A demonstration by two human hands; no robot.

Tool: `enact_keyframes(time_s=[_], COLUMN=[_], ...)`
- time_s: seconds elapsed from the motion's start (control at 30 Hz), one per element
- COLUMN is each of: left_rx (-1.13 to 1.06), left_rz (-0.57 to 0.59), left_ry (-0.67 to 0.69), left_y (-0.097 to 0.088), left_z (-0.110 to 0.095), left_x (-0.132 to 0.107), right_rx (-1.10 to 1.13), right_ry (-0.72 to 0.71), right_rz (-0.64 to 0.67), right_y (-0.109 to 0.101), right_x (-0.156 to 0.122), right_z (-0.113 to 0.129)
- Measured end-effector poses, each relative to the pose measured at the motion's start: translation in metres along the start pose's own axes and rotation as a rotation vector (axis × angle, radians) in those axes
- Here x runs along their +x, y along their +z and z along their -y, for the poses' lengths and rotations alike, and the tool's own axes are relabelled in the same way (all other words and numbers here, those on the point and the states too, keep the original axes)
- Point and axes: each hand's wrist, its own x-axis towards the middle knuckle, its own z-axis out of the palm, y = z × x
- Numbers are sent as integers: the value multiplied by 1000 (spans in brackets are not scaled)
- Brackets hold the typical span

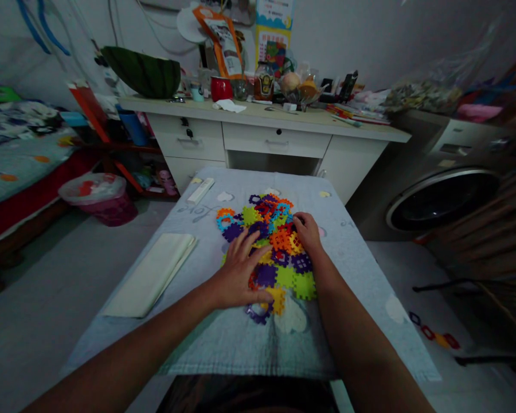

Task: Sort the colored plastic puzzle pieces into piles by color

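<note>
A heap of coloured interlocking plastic tiles [279, 252] in purple, orange, green, yellow and blue lies in the middle of a low table covered by a pale blue cloth [223, 338]. My left hand [239, 269] rests flat on the near left side of the heap, fingers spread and stretched out. My right hand [307, 232] lies on the right side of the heap, its fingers curled down onto orange and red tiles; whether it grips one is not visible.
A folded cream cloth [152, 275] lies on the table's left part, a white remote [200, 190] at the far left corner. Behind stand a cluttered white desk [279, 135], a washing machine [442, 198] on the right, a lined bin [97, 198] and bed on the left. Loose tiles [434, 334] lie on the floor.
</note>
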Motion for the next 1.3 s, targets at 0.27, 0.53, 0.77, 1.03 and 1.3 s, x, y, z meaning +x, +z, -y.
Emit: enact_keyframes(time_s=[0.27, 0.53, 0.77, 1.03, 1.3], left_rx=[35, 127, 192, 194, 178], left_rz=[81, -10, -90, -395, -157], left_ry=[120, 106, 17, -132, 93], left_y=[28, 22, 15, 7, 35], left_z=[-9, 15, 29, 30, -20], left_x=[-13, 11, 16, 40, 42], right_rx=[-11, -10, 18, 74, 191], right_ry=[-6, 13, -78, 5, 78], right_rz=[3, 19, 170, 81, 77], right_y=[-2, -2, -7, -2, -6], right_x=[-1, -1, 2, 1, 3], right_z=[2, 4, 3, -7, -12])
